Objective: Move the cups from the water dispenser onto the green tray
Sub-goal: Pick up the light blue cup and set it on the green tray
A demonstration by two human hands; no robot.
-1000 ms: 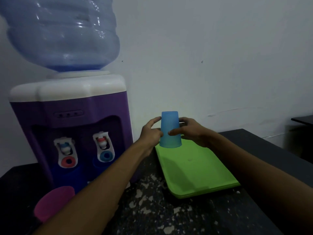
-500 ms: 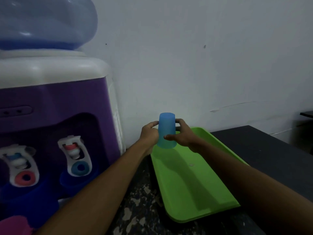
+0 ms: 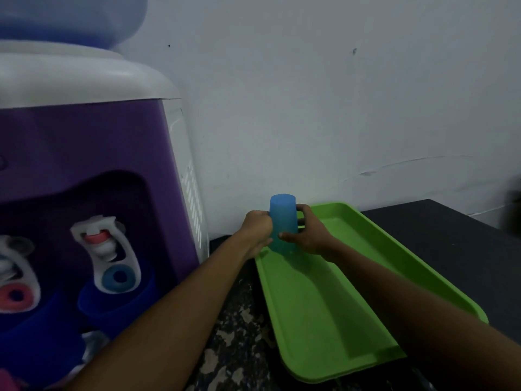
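Note:
A blue cup (image 3: 282,218) stands upside down at the far left corner of the green tray (image 3: 324,311), its rim at the tray floor. My left hand (image 3: 258,230) grips its left side and my right hand (image 3: 307,235) wraps its right side. The purple and white water dispenser (image 3: 93,176) fills the left of the view, with a red tap and a blue tap. A sliver of a pink cup (image 3: 5,382) shows at the bottom left corner, below the taps.
The tray lies on a dark speckled counter (image 3: 239,334) against a white wall (image 3: 324,94). A large blue water bottle (image 3: 70,18) sits on the dispenser. To the right of the tray is black tabletop (image 3: 451,249).
The view has moved closer and to the right. Both hands have lowered the blue cup a little toward the tray's far left corner. The pink cup has nearly left the frame.

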